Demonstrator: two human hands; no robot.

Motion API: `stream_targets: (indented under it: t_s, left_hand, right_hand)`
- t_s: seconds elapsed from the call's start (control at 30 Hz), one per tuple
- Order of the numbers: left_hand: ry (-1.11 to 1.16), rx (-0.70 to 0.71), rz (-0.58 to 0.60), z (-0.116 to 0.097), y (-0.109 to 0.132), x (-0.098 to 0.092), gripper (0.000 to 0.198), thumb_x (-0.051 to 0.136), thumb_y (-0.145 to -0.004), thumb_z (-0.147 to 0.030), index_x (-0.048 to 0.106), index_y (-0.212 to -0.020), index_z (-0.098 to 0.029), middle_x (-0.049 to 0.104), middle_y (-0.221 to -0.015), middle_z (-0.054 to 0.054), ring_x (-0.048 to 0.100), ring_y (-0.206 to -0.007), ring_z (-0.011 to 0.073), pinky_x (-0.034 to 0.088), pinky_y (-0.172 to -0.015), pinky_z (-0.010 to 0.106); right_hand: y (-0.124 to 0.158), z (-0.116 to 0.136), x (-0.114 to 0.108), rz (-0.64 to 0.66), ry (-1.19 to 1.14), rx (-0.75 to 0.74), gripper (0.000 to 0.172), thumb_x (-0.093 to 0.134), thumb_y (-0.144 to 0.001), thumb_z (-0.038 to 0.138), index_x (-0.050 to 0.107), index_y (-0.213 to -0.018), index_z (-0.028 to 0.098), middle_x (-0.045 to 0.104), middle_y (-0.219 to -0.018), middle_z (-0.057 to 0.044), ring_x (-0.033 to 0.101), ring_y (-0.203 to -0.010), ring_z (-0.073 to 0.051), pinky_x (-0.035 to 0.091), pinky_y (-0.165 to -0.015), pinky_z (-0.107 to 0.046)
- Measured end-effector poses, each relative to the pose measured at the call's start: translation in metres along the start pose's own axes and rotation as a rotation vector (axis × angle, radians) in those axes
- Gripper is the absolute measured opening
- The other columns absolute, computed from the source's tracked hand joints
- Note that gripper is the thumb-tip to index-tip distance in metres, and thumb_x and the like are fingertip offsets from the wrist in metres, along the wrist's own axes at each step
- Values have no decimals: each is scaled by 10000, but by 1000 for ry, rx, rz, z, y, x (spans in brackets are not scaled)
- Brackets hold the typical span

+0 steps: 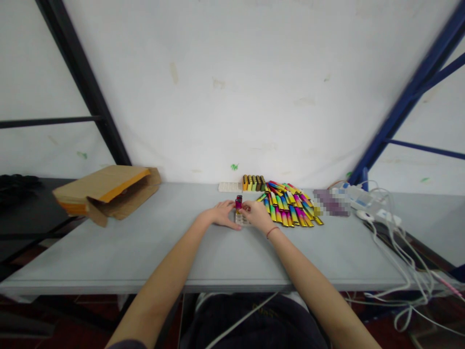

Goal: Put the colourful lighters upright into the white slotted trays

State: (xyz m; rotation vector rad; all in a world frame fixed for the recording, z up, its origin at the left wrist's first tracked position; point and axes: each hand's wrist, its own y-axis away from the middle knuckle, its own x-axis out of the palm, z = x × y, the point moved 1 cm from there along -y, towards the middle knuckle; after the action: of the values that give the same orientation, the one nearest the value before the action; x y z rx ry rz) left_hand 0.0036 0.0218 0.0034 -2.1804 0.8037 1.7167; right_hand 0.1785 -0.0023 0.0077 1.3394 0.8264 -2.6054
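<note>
A pale tray [238, 219] with rows of round holes lies on the table between my hands. My left hand [222, 214] rests at its left side, fingers and thumb spread around the tray's edge. My right hand [257, 215] pinches a shiny tube [239, 202], magenta above and gold below, which stands upright over the far left part of the tray. My right hand covers much of the tray's right side. Just right of that hand lies a pile of shiny rainbow-coloured tubes [290, 208] with gold ends.
Behind, an upright block of dark-topped tubes [254, 183] stands beside another pale holed tray [230, 187]. An open cardboard box [109, 191] sits at left. A pixelated flat item [332, 202], a power strip [358, 198] and white cables [399, 242] occupy the right. A wall rises behind the table [152, 252].
</note>
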Motion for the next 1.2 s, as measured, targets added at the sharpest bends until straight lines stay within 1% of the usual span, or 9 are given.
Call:
stream_targets:
  t_s: [0.17,0.3,0.47,0.57,0.7,0.8,0.9,1.1,1.2]
  left_hand:
    - [-35,-2,5,0,-1,0,1111,588,-550,-802,289,-1413,-168,246,-1487,151,259,-1326,364,226,-1078,422]
    - [-48,8,-3,0,-1,1,1108,584,-559,-800,298,-1406,-146,257,-1479,160,271,-1323,347,221,-1083,401]
    - [-33,-2,5,0,1,0,1127,577,-550,-819,284,-1418,-162,235,-1493,150,245,-1334,352,210,-1085,404]
    - [-39,-1,14,0,1,0,1117,568,-551,-828,290,-1415,-176,239,-1494,143,241,-1333,359,206,-1084,423]
    - [-52,-12,19,0,1,0,1121,563,-551,-834,292,-1412,-168,235,-1493,149,246,-1331,363,213,-1082,427]
    - [-55,-3,11,1,0,1,1114,566,-556,-830,299,-1408,-164,248,-1486,144,259,-1328,350,222,-1082,404]
    - [-51,11,8,3,-1,2,1111,564,-557,-831,300,-1406,-164,243,-1487,142,254,-1330,342,218,-1086,400]
    - [-43,5,-1,1,0,1,1115,567,-553,-825,305,-1406,-156,245,-1484,145,249,-1329,347,212,-1087,398]
    - [-43,5,2,-1,2,0,1101,568,-557,-818,312,-1402,-161,252,-1483,140,257,-1327,345,215,-1085,395]
  right_hand:
    - [1,2,-2,24,1,72,139,621,-803,281,686,-808,159,698,-759,-54,622,-694,-155,410,-630,-237]
    - [-2,-3,-12,70,42,68,142,584,-789,217,687,-859,148,703,-813,-54,613,-728,-146,413,-680,-229]
    - [-16,-26,-28,-27,459,248,291,458,-838,190,694,-995,123,663,-1052,-163,532,-1037,-275,378,-840,-351]
    - [-24,-37,-28,76,580,302,325,424,-869,237,698,-1014,141,639,-1112,-175,472,-1102,-325,361,-845,-409]
    - [-27,-43,-21,161,550,232,321,421,-880,267,712,-952,153,670,-1033,-145,514,-1040,-281,362,-840,-360]
    - [-28,-48,-16,91,544,204,305,445,-879,272,684,-1015,141,673,-1016,-141,534,-1003,-260,361,-843,-329]
    - [-32,-54,-11,30,576,257,336,455,-881,289,653,-1066,91,645,-1073,-190,518,-1053,-284,352,-865,-346]
    - [-46,-57,-7,217,540,322,275,470,-837,193,658,-987,60,671,-1002,-196,608,-967,-263,372,-857,-331]
    - [-44,-53,-8,174,420,279,239,461,-823,165,634,-958,70,659,-1012,-202,608,-968,-259,396,-830,-311]
